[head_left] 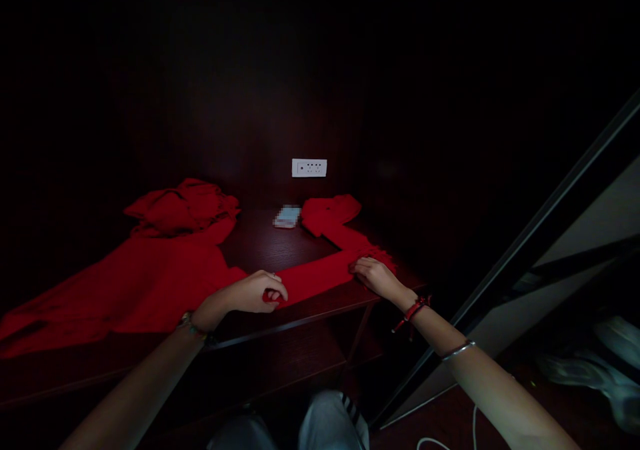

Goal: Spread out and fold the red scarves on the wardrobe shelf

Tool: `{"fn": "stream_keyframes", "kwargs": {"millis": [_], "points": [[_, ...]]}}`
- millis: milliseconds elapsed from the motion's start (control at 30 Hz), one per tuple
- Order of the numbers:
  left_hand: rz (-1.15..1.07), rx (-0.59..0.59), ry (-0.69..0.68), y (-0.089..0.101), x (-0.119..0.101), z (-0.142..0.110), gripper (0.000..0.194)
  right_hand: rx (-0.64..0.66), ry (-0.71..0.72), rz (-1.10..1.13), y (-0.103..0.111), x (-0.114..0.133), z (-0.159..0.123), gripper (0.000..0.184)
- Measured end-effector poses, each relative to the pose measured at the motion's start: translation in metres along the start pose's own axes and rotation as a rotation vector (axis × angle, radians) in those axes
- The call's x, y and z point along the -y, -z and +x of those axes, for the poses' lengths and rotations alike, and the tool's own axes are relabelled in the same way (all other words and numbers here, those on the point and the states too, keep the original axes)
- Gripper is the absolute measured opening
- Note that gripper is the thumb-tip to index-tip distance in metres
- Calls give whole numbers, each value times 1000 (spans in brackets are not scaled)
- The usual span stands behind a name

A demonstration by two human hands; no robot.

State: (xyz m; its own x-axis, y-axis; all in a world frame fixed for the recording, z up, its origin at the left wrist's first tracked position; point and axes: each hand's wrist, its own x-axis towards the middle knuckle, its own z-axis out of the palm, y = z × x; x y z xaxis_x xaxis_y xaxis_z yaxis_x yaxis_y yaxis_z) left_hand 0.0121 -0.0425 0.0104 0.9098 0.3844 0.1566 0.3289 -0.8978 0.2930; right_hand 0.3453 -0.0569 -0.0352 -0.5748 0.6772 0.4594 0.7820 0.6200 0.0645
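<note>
A red scarf lies as a flat strip along the front edge of a dark wooden shelf, and its right end looks fringed. My left hand is at the strip's left part, fingers curled onto the cloth. My right hand pinches the cloth near the fringed end, its fingertips partly hidden. Behind it, a further red length bends back toward the wall. Left of my left hand spreads a wide red cloth, with a crumpled red heap at its back. Whether these pieces join is unclear.
A small flat item, pixelated, lies on the shelf top. A white socket plate is on the back wall. Below are lower compartments and my knees. At right stand a dark-framed panel, a white cable and pale shoes.
</note>
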Motion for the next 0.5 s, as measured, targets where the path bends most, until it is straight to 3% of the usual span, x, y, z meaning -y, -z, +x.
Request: {"fn": "stream_keyframes", "kwargs": {"millis": [167,300,400,500], "points": [[-48,46,4,5,0,-5,28,28,-4,-36,6,1,1,23],[-84,51,12,8,1,-5,16,43,7,8,23,13,8,30],[-72,-74,59,7,3,-1,19,-14,16,120,33,37,21,37],[82,-250,159,1,5,4,28,-31,0,222,28,68,38,36]]}}
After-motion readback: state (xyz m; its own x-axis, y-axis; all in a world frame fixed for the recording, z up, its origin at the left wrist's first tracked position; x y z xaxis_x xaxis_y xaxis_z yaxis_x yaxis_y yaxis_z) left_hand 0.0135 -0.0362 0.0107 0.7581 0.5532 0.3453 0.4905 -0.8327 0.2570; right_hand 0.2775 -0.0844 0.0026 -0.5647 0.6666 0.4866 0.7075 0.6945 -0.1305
